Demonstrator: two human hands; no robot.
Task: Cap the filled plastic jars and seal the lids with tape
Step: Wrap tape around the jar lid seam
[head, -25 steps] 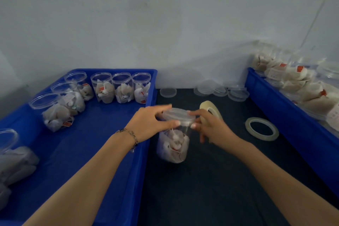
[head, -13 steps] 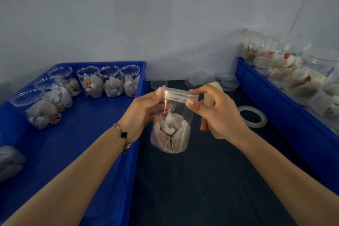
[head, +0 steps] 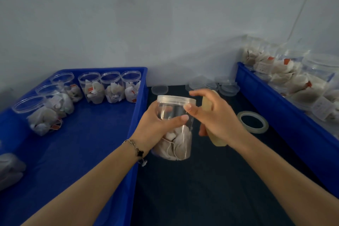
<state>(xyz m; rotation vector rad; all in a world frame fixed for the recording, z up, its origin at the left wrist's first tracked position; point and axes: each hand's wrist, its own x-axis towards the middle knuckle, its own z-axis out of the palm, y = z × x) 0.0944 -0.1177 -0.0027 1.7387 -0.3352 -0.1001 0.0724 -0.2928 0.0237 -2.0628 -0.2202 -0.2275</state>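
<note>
1 head-worn wide-angle view looks forward and down from close above the dark table (head: 211,189), facing the pale wall (head: 165,24) at the back. Both forearms enter from the bottom edge and meet near the centre. A blue tray (head: 139,134) fills the left side, a blue bin (head: 275,108) the right edge.

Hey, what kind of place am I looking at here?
Probably a small hand-packing station. Blue plastic bins hold rows of open clear jars of tea bags, loose clear lids lie on the dark table, and a spare tape roll sits beside the lidded jar being sealed.
</note>
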